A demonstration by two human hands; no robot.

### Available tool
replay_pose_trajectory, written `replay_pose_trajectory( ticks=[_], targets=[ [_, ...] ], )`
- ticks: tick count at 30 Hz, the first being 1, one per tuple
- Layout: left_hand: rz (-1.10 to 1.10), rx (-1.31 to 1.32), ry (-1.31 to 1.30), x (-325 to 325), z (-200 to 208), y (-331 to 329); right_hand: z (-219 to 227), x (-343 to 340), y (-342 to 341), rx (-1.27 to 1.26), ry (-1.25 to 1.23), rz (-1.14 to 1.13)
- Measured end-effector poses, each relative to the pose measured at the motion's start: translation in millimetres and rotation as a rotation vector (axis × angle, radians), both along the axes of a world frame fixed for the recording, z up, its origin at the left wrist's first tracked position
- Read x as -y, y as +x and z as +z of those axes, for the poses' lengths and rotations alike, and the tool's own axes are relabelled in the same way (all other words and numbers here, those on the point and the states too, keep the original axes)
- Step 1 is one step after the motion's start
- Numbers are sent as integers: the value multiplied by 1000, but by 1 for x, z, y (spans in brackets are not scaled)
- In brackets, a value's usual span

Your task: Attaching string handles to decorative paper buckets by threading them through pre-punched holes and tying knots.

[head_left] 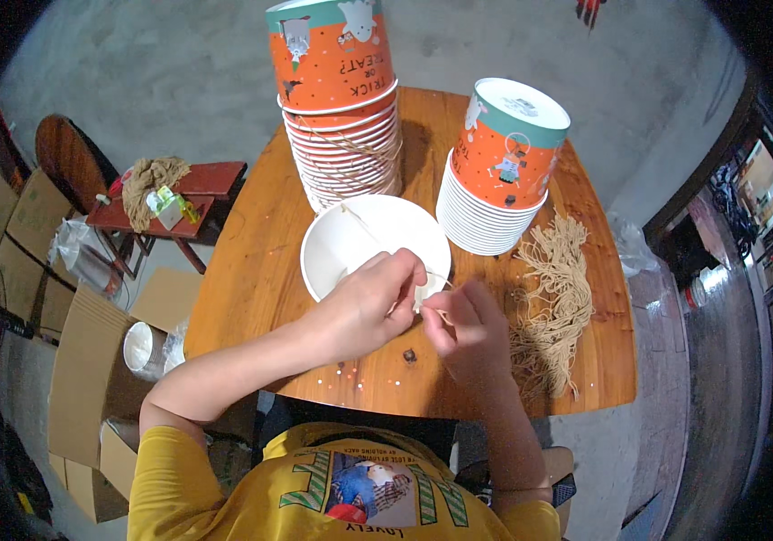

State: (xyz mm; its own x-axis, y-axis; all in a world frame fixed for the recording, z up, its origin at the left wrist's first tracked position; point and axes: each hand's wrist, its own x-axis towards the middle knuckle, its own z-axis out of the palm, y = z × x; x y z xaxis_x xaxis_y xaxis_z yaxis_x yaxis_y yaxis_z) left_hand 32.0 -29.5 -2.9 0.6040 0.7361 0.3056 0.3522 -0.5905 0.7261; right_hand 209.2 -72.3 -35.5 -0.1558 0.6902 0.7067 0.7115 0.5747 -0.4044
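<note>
A white paper bucket [328, 248] stands in front of me with its mouth facing up toward me. A thin tan cord [364, 225] runs from its far rim toward my hands. My left hand [373, 298] is at the bucket's near rim, its fingers pinched on the cord. Just to the right, my right hand [469, 332] pinches the cord between thumb and fingers, close to the left fingertips. The hands hide part of the near rim, and I cannot make out how the cord passes there.
Behind the bucket rises a tall stack of orange and teal buckets [340, 117] with cords hanging on it. A shorter upside-down stack [499, 167] stands right. A bundle of tan cords [556, 307] lies on the wooden table [251, 270]. Cardboard boxes [89, 379] are at the left.
</note>
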Motion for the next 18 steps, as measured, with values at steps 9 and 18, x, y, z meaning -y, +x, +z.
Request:
replay_pose_trajectory(
  ticks=[9,18],
  targets=[
    [30,-35,228,0,2,-4,8,12,9,-29,-275,71],
    [-98,-208,435,12,0,-37,38,-20,25,2,-150,205]
  ],
)
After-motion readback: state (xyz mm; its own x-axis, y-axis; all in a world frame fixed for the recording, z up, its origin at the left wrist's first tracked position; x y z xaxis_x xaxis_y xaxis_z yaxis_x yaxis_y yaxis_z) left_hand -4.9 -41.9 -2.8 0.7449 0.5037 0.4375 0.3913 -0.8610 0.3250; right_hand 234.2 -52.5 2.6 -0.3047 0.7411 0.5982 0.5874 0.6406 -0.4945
